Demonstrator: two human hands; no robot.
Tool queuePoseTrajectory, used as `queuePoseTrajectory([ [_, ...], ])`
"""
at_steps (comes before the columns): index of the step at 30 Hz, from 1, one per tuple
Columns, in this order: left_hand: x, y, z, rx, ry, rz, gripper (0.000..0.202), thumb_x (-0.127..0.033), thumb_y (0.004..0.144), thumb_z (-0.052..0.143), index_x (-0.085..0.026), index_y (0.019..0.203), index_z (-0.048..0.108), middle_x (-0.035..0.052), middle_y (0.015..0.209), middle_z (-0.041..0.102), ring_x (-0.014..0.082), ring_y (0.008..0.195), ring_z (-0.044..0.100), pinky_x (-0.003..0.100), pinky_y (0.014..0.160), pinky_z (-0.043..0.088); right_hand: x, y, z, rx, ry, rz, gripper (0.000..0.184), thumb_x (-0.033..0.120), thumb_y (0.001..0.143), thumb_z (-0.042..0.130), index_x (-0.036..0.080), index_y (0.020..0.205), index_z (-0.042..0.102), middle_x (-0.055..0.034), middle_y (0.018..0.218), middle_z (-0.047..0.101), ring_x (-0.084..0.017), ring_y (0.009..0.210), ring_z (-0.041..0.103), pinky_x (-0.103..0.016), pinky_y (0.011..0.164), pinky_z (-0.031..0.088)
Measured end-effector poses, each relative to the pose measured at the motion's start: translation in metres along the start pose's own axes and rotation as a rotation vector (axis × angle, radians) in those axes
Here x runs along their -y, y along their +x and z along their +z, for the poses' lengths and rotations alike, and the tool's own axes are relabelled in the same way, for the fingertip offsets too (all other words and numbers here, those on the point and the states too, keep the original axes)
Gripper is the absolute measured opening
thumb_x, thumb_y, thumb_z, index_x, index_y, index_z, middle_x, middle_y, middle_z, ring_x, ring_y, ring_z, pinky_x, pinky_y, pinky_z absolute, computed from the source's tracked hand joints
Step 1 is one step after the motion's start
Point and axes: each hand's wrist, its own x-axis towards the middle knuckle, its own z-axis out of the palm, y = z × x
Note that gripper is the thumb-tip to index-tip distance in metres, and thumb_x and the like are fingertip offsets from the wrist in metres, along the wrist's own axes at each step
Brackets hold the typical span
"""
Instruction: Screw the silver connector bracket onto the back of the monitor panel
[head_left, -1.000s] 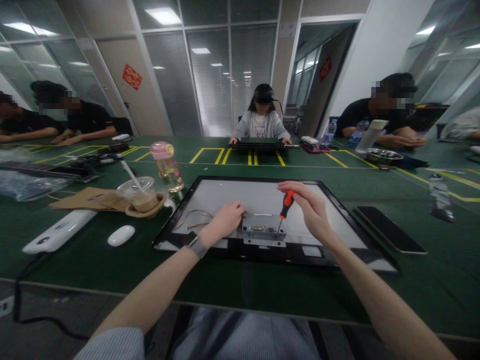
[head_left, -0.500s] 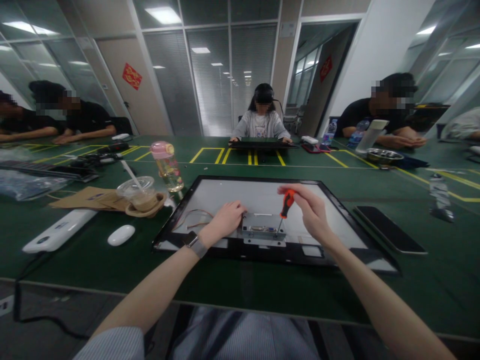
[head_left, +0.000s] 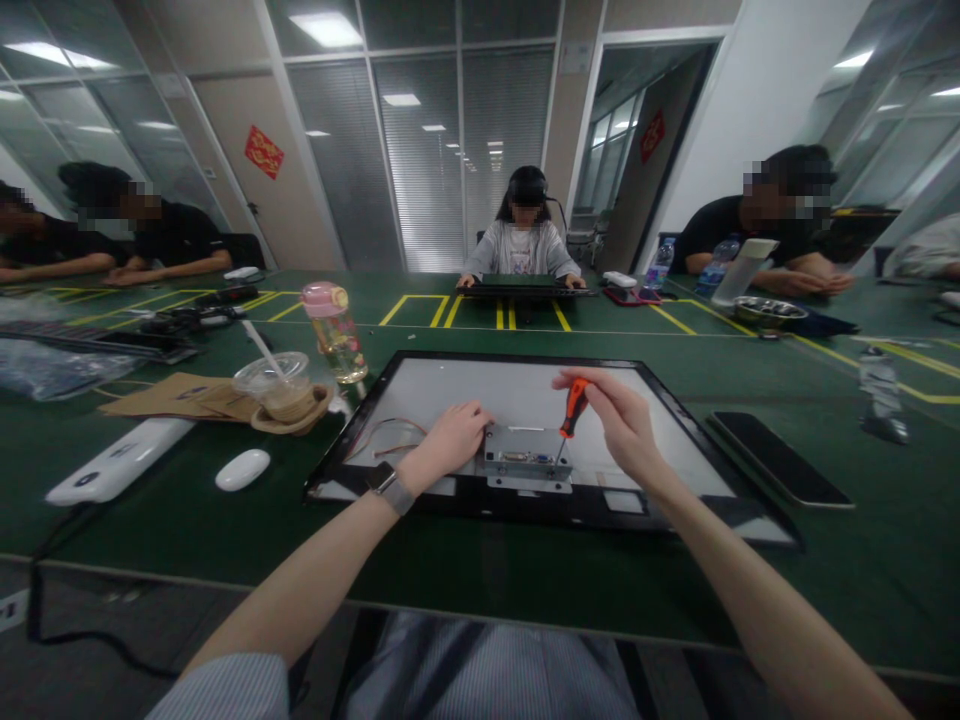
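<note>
Striped clothing [head_left: 487, 675] at the bottom edge, forearms reaching in over the near edge of the green tabletop [head_left: 450, 565]. Dark-framed panel [head_left: 480, 385] lies flat just beyond that edge, pale face up; metal box [head_left: 525, 442] with a row of connectors sits on it toward its near side. Left hand [head_left: 459, 438], grey-banded watch [head_left: 390, 488] at the wrist, has fingers partly curled at the box's left end; cannot tell whether it grips or only rests there. Right hand [head_left: 621, 415] is loosely closed about the orange-and-black handle of a screwdriver [head_left: 574, 405], fingers fairly straight over its top; shaft slants down to the box's right end, tip too small to make out. Thin wires [head_left: 386, 430] lie on the panel, left of the left hand. White mouse [head_left: 242, 470] and a long white device [head_left: 120, 462] to the left; dark phone [head_left: 780, 458] just beside the panel's right edge. Farther out: clear cup with straw [head_left: 274, 385] by brown paper [head_left: 176, 397], pink-lidded bottle [head_left: 335, 335], metal bowl [head_left: 769, 312] on the right. Across the tabletop, a seated person [head_left: 521, 245] has both hands on a dark flat object [head_left: 525, 291]. Behind, glass partitions with blinds [head_left: 420, 170].
</note>
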Motion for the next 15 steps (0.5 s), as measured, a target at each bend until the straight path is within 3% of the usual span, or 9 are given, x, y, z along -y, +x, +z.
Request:
queuePoseTrajectory([
  [2, 0.0007, -0.0002, 0.0010, -0.006, -0.002, 0.002, 0.032, -0.013, 0.100, 0.042, -0.017, 0.123, 0.065, 0.0103, 0.115, 0.063, 0.0233, 0.104, 0.063, 0.037, 0.094, 0.049, -0.0024, -0.0003, 0.0002, 0.008, -0.005, 0.014, 0.026, 0.028, 0.100, 0.053, 0.028, 0.119, 0.070, -0.0043, 0.094, 0.074, -0.022, 0.087, 0.069, -0.042, 0.081, 0.052],
  [7, 0.0014, -0.0003, 0.0025, -0.030, -0.021, 0.006, 0.033, -0.013, 0.100, 0.041, -0.017, 0.122, 0.065, 0.0096, 0.112, 0.063, 0.0231, 0.104, 0.063, 0.037, 0.094, 0.050, -0.0036, 0.0027, -0.0010, -0.044, -0.090, -0.081, 0.011, 0.028, 0.089, 0.070, 0.029, 0.099, 0.076, -0.0017, 0.083, 0.065, -0.022, 0.080, 0.061, -0.040, 0.075, 0.049],
  [12, -0.0005, -0.0011, -0.0003, -0.021, -0.014, 0.002, 0.033, -0.013, 0.100, 0.040, -0.017, 0.122, 0.065, 0.0098, 0.113, 0.063, 0.0227, 0.103, 0.063, 0.037, 0.094, 0.050, 0.0036, 0.0019, -0.0014, -0.016, -0.005, -0.049, 0.029, 0.026, 0.100, 0.047, 0.027, 0.106, 0.076, -0.0051, 0.097, 0.070, -0.023, 0.092, 0.066, -0.041, 0.083, 0.050],
  [15, -0.0018, -0.0016, -0.0025, -0.010, -0.020, -0.002, 0.034, -0.013, 0.100, 0.040, -0.016, 0.123, 0.065, 0.0103, 0.115, 0.063, 0.0232, 0.104, 0.063, 0.037, 0.095, 0.050, 0.0004, -0.0003, 0.0005, 0.002, 0.066, 0.014, 0.029, 0.026, 0.101, 0.048, 0.028, 0.118, 0.072, -0.0043, 0.097, 0.073, -0.022, 0.091, 0.069, -0.041, 0.084, 0.052],
])
